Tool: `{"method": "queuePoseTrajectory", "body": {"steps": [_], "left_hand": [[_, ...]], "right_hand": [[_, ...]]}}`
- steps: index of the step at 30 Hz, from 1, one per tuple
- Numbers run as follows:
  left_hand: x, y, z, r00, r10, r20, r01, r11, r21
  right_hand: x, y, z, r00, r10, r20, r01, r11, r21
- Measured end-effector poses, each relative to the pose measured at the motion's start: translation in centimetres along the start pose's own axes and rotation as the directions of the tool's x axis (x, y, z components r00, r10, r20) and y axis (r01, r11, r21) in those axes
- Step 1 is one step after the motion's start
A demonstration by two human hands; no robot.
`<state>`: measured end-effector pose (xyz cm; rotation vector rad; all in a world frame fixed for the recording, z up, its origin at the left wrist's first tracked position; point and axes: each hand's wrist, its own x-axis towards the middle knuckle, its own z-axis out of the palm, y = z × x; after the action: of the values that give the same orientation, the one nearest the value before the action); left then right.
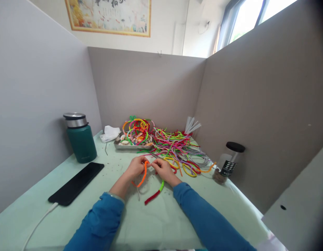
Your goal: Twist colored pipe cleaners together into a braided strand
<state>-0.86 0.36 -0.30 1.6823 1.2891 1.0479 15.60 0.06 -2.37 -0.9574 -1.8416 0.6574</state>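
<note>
My left hand is closed in a pinch on an orange pipe cleaner, which curves down from the fingertips. Close beside it, almost fingertip to fingertip, my right hand is also pinched shut; what it grips is hidden. Below the right hand, a red and green pipe cleaner slants toward me, its upper end passing out of sight by the palm. A thin grey strand hangs or lies under the left hand. Just beyond the fingers a dark pointed metal tool is partly visible.
A large pile of colourful pipe cleaners spreads behind my hands. Left of it, a metal tray holds shells and looped pipe cleaners. A green bottle, a black phone, tissues and a clear jar stand around; grey partitions enclose the table.
</note>
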Motion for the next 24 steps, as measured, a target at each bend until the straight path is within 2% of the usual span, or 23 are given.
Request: {"method": "queuePoseTrajectory", "body": {"steps": [7,13,21,24], "left_hand": [[-0.2,0.2,0.1,0.999,-0.037,0.02,0.038,0.999,-0.039],[-1.0,1.5,-0.1,0.994,-0.109,0.012,0.109,0.993,-0.043],[-1.3,2.2,-0.2,0.965,-0.263,-0.005,0.263,0.965,-0.023],[-1.4,2.4,0.0,0.972,-0.233,-0.001,0.233,0.972,-0.037]], "right_hand": [[0.0,-0.1,-0.1,1.0,0.003,0.009,-0.003,1.0,0.007],[-0.1,-0.4,-0.1,1.0,-0.004,0.018,0.005,1.0,-0.027],[-0.1,-0.4,0.0,0.999,-0.028,0.023,0.029,0.999,-0.044],[-0.1,-0.3,0.0,1.0,-0.023,0.012,0.023,0.999,-0.026]]}}
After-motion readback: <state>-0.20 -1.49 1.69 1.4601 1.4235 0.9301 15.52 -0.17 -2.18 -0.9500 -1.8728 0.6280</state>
